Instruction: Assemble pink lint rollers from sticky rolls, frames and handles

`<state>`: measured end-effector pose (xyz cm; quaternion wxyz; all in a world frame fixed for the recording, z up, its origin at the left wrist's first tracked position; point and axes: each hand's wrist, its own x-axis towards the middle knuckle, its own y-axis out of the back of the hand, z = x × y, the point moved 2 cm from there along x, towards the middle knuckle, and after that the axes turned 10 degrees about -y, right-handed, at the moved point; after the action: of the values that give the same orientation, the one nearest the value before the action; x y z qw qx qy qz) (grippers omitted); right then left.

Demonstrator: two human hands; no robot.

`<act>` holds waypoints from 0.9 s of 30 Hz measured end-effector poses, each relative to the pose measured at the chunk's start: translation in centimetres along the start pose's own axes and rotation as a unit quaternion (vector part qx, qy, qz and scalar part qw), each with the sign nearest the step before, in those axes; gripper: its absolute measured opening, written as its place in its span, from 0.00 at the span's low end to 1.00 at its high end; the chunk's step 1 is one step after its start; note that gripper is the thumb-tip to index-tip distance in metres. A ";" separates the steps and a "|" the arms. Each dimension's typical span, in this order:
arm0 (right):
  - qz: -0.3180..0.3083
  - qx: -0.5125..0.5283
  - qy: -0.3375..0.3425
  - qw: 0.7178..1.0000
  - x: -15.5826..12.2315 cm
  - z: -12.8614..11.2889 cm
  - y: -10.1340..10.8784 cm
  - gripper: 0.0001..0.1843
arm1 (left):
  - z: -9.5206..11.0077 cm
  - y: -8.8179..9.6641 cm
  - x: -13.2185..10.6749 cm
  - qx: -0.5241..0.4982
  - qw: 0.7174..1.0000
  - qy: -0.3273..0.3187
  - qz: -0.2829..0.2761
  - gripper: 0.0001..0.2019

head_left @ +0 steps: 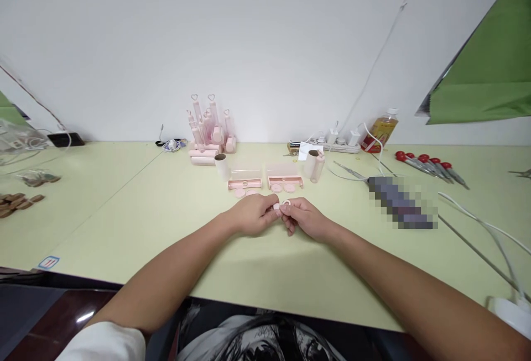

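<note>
Just above the table's middle, my left hand (257, 213) pinches a small pale pink piece (276, 206), mostly hidden by the fingers. Touching it from the other side, my right hand (306, 217) has thumb and finger closed on a small pale ring (286, 203). Beyond the hands stand two open pink cases, a left case (244, 183) and a right case (285, 182), with clear lids raised. Flat pink discs (282, 188) lie in front of them. A white tube (223, 167) stands at the left; a clear pink tube (317, 167) stands at the right.
Several clear pink tubes with heart-shaped tops (203, 123) cluster by the wall. To the right are a power strip (332, 144), a drink bottle (380, 130), a pixelated dark object (400, 203) and red-capped tools (431, 166). Brown pieces (16, 202) lie far left.
</note>
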<state>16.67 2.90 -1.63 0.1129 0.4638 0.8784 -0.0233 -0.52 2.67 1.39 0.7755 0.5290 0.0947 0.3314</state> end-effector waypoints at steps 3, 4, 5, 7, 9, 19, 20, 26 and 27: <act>-0.001 -0.013 0.026 1.000 -0.3 -0.3 0.0 0.22 | 0.1 0.0 0.1 -0.046 0.999 0.000 0.002 0.18; 0.000 -0.020 0.037 0.999 -0.3 -0.4 0.0 0.22 | 0.2 0.0 0.1 -0.058 0.998 0.002 0.004 0.18; 0.004 -0.028 0.048 0.998 -0.4 -0.5 0.0 0.23 | 0.2 0.1 0.1 -0.067 0.998 0.004 0.005 0.19; 0.015 -0.043 0.065 0.997 -0.6 -0.7 0.1 0.23 | 0.3 0.1 0.2 -0.083 0.996 0.008 0.011 0.19; 0.025 -0.055 0.073 0.996 -0.6 -0.6 0.1 0.24 | 0.4 0.0 0.2 -0.099 0.995 0.010 0.017 0.19; 0.042 -0.105 0.186 0.976 -1.7 -2.0 -0.3 0.26 | 1.3 0.2 0.4 -0.400 0.916 -0.023 0.024 0.21; 0.050 -0.107 0.197 0.973 -1.8 -2.1 -0.3 0.26 | 0.9 0.3 0.4 -0.421 0.906 -0.014 0.038 0.20; 0.123 -0.134 0.188 0.965 -0.8 -0.9 0.7 0.27 | -1.8 1.1 0.2 -0.561 0.820 0.057 0.095 0.11; 0.133 -0.133 0.182 0.965 -0.6 -0.7 0.9 0.27 | -2.1 1.2 0.2 -0.556 0.822 0.067 0.102 0.11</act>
<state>17.65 3.05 -0.77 0.0141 0.5540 0.8095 0.1937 -1.93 4.62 1.64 0.8917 -0.0095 -0.1081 0.4394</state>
